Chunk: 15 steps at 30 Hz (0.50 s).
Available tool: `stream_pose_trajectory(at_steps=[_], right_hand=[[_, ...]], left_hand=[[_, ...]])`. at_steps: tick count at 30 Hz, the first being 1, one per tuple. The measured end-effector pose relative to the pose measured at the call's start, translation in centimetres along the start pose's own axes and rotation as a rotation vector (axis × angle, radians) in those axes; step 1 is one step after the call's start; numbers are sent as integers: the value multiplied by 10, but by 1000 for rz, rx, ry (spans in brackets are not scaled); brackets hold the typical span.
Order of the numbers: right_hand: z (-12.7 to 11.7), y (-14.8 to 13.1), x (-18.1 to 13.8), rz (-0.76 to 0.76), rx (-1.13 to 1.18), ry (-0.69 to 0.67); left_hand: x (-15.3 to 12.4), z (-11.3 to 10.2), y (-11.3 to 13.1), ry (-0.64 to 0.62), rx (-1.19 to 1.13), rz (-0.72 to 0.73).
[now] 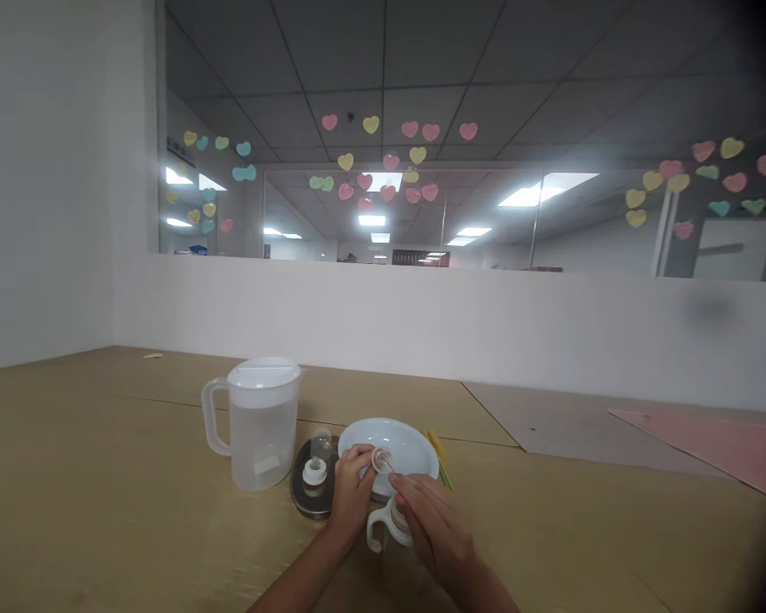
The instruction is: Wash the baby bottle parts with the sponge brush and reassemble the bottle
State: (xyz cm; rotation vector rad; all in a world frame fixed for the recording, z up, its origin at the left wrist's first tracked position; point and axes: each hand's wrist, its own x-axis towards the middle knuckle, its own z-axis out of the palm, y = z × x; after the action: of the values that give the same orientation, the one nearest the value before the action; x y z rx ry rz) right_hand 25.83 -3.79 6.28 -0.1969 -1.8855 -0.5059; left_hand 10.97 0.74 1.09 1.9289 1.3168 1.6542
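My left hand (351, 494) is closed in a pinch on a small round translucent disc (381, 460), held over the near rim of a pale blue bowl (392, 438). My right hand (431, 524) has its fingers pressed together beside that disc and rests over a white handled bottle part (381, 526) on the table. What the right fingers hold is too small to name. Left of my hands, a dark round tray (301, 502) carries a white bottle piece (315, 471) with a clear dome above it.
A translucent lidded pitcher (259, 421) with water stands to the left on the wooden table (102, 477). Yellow and green sticks (439, 451) lie behind the bowl. A pink mat (715, 443) lies at the far right. A low white wall backs the table.
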Motion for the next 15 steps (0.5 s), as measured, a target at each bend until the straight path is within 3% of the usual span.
stream_pose_trajectory(at_steps=[10, 15], right_hand=[[22, -12, 1, -48, 8, -66], [23, -1, -1, 37, -18, -49]], left_hand=[[-3, 4, 3, 47, -115, -11], [-5, 6, 6, 25, -133, -7]])
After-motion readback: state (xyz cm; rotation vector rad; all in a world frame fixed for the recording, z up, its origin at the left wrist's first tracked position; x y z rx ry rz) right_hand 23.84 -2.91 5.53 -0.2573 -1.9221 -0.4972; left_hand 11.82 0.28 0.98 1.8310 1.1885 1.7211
